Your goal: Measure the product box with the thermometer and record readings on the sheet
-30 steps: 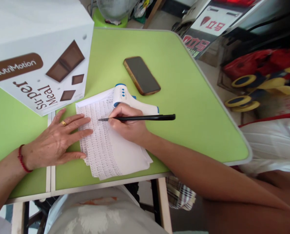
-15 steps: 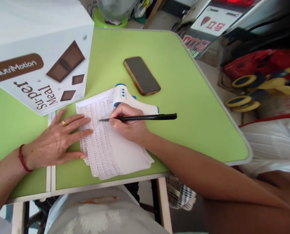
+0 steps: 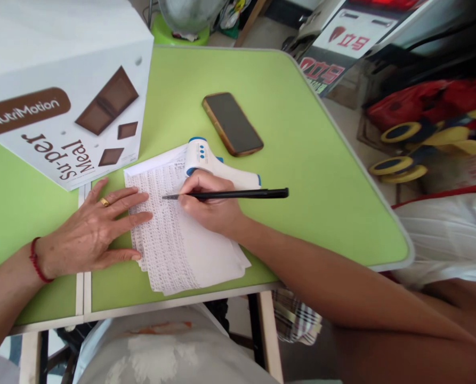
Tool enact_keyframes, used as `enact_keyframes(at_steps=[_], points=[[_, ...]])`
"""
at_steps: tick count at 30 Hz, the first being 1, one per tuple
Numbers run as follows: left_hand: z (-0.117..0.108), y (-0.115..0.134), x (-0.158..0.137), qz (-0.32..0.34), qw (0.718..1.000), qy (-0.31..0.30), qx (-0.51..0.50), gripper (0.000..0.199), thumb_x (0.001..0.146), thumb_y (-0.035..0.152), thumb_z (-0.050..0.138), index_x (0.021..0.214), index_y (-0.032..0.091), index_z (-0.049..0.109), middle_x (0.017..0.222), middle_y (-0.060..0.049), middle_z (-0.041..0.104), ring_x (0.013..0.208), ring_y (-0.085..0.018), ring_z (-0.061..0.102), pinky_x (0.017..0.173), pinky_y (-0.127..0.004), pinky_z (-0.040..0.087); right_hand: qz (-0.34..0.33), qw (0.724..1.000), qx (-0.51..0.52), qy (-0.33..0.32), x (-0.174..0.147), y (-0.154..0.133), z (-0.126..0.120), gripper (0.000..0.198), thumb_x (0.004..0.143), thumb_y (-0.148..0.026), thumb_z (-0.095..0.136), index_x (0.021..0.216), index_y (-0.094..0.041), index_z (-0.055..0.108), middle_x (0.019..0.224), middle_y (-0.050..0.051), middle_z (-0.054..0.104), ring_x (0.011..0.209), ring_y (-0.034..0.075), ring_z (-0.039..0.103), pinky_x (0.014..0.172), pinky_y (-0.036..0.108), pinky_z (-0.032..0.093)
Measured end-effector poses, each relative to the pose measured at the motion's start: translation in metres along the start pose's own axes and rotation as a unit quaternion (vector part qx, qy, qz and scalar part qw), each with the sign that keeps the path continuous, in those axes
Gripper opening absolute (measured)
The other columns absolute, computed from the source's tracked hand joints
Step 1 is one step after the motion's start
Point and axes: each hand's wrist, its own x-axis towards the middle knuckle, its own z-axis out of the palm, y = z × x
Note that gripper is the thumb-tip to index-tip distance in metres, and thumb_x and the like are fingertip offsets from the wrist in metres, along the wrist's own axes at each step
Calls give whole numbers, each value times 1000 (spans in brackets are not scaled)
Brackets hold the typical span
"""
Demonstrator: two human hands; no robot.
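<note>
The right hand (image 3: 209, 205) is curled shut around a black pen (image 3: 230, 194), pinching it close to the tip, so the long barrel lies nearly flat and points away to the right. That low grip looks meant to keep the tip steady where it meets the sheet of paper (image 3: 182, 234), at the edge of the densely written columns that fill the sheet's left part; the right part is blank.

The left hand (image 3: 91, 232) lies open and flat, palm down, fingers spread. Its fingertips rest on the left edge of the paper while the palm sits on the green table (image 3: 301, 160) just left of it. I take this as pinning the sheets so they do not slide under the pen. A gold ring (image 3: 104, 202) shows on one finger and a red cord bracelet (image 3: 35, 261) on the wrist.

The paper is a small stack, its corners fanned out at the near edge, lying close to the table's front rim. A white and blue infrared thermometer (image 3: 206, 157) lies on the far corner of the paper, touching the right hand's knuckles, perhaps weighting that end. Beyond the paper, well apart, a dark phone (image 3: 233, 124) in a tan case lies face up. To the far left of the paper stands a large white NutriMotion box (image 3: 62, 90), its lower corner just short of the sheets.
</note>
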Motion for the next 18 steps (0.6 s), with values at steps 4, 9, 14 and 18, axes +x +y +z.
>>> enact_keyframes(at_steps=[4,9,14,18], points=[[0,0,0,-2,1000,-2,-1,52,98,55,45,136,20,50,149,-17,42,138,-35,40,113,-66,16,4,1000,9,-18,0,0,-1,11,68,-14,54,61,-21,50,54,-5,50,49,8,40,47,24,33],[1,0,-1,-8,1000,-3,-1,53,97,57,47,136,22,50,150,-16,41,138,-34,39,115,-64,15,16,1000,-1,6,0,0,0,9,68,-16,54,61,-21,52,54,-5,52,48,9,42,46,24,33],[1,0,-1,-4,1000,-1,-2,53,97,57,45,137,21,49,150,-16,41,138,-35,39,114,-65,15,26,1000,1,13,1,0,1,9,67,-15,55,60,-21,51,53,-5,51,47,8,41,45,23,30],[0,-1,-1,0,1000,-2,7,53,98,56,44,136,20,49,150,-17,42,138,-35,39,113,-66,16,16,1000,1,12,1,0,1,10,67,-14,55,60,-20,51,53,-5,52,48,8,42,46,23,32]])
